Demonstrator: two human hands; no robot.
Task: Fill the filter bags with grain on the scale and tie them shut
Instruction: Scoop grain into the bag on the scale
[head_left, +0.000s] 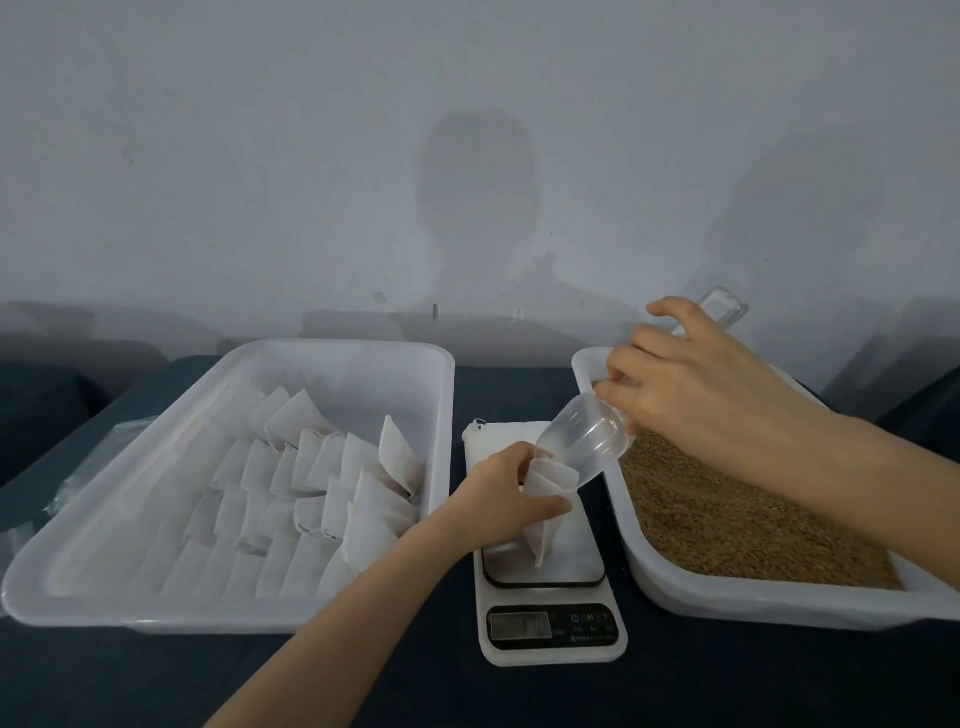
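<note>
Closest to the lens, the scale (550, 631) is sitting on the dark tablecloth (415, 691) with its display facing the person. The digits are too blurry to read. Just past that, on the weighing plate, the left hand (498, 499) is pinching a filter bag (545, 519) near its mouth, holding it upright and open with the bottom corner touching the plate. The right hand (696, 384) is reaching in from the right, fingers wrapped around a clear plastic scoop (584, 441) and tipping its lip right at the bag's opening. Can't tell if any grain is actually in the scoop, it's looking pretty see-through.

My take on doing this pour well: I'd be letting the bag rest its weight on the plate rather than hang from the fingers, otherwise the reading is going to be off. Pouring slowly with the lip inside the mouth is looking like the safe bet, since that opening is narrow and the bag is floppy.

Right of the scale, the grain (727, 509) is filling a white tray (779, 603). Left of it, a bigger tray (156, 618) is holding rows of bags (311, 493); filled or empty, I can't say. Behind everything, a plain wall (467, 156) is catching shadows.
</note>
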